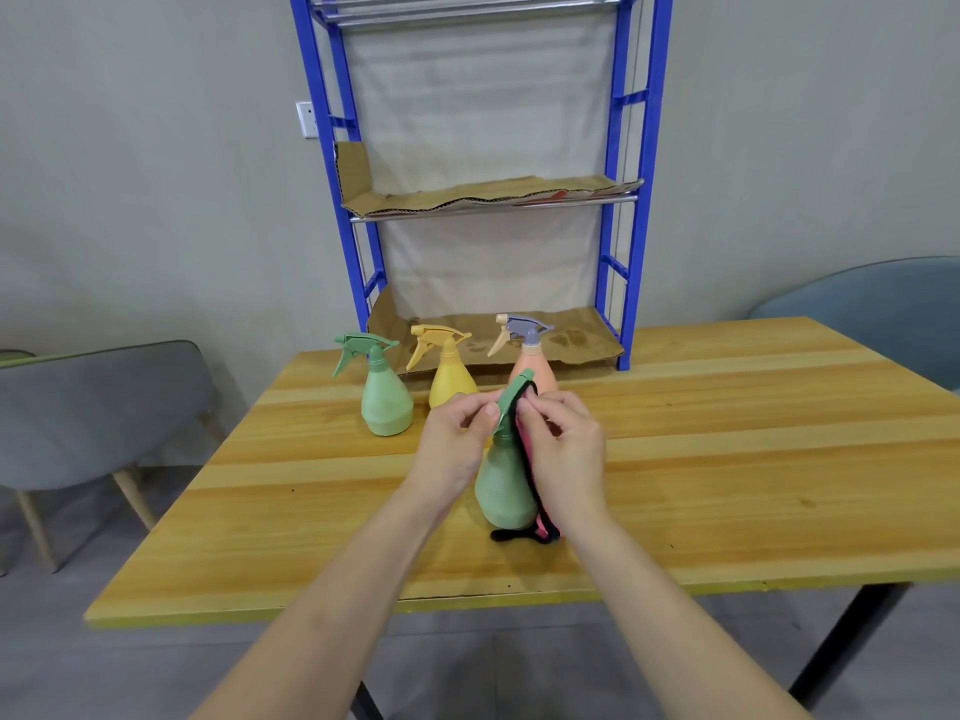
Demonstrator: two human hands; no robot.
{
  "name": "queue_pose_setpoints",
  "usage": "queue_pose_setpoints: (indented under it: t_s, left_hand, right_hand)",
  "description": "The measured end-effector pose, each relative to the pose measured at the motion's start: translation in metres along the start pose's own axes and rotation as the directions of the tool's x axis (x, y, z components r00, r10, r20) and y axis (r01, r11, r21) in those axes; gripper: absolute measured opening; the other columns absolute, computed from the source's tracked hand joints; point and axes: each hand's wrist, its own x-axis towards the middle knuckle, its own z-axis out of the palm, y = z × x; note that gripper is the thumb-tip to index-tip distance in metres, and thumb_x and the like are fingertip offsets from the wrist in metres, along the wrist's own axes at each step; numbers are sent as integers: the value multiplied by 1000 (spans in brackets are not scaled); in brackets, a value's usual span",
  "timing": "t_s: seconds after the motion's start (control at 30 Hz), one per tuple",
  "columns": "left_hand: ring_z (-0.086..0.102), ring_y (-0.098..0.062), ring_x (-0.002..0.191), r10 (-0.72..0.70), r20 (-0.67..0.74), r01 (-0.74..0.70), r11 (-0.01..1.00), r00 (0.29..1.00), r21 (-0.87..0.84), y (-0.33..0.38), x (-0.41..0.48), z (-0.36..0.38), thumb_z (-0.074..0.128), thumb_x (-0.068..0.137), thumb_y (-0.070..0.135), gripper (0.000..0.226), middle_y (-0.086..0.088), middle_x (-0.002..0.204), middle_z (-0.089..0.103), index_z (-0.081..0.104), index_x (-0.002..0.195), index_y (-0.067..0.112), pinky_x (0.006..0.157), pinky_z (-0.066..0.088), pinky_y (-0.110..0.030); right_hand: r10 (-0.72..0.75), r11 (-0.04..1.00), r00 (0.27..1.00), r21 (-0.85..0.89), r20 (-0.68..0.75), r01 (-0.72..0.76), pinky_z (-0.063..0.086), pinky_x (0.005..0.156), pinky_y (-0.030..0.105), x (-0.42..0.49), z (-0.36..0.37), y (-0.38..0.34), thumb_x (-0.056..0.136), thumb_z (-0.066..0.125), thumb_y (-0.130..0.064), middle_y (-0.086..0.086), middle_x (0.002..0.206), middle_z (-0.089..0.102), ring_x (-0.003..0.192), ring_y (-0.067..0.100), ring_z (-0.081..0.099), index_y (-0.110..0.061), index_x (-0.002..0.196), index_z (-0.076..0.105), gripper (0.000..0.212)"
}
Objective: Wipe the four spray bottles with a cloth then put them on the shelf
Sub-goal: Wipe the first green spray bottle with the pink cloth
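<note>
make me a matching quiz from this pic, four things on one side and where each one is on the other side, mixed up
Things
1. yellow plastic spray bottle
2. pink cloth with black edging
3. peach plastic spray bottle with grey trigger
4. untouched pale green plastic spray bottle

Places
a. left end of the back row
b. held by the right hand against the near green spray bottle
c. middle of the back row
d. right end of the back row

Pairs: 1-c, 2-b, 3-d, 4-a

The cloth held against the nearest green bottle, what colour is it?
The cloth is pink with black edging; head view.
</note>
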Motion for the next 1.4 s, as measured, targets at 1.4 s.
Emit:
queue_pose_setpoints:
  t_s: [1.4]
  left_hand:
    - [61,-8,115,50,-55,-48,998,997,35,-8,1,9,51,108,21,28,1,119,69,72,127,26,106,47,-32]
  right_hand:
    - [139,979,961,-179,237,-98,44,78,24,2,-16,-1,95,71,-11,-4,90,71,87,11,64,-17,86,81,15]
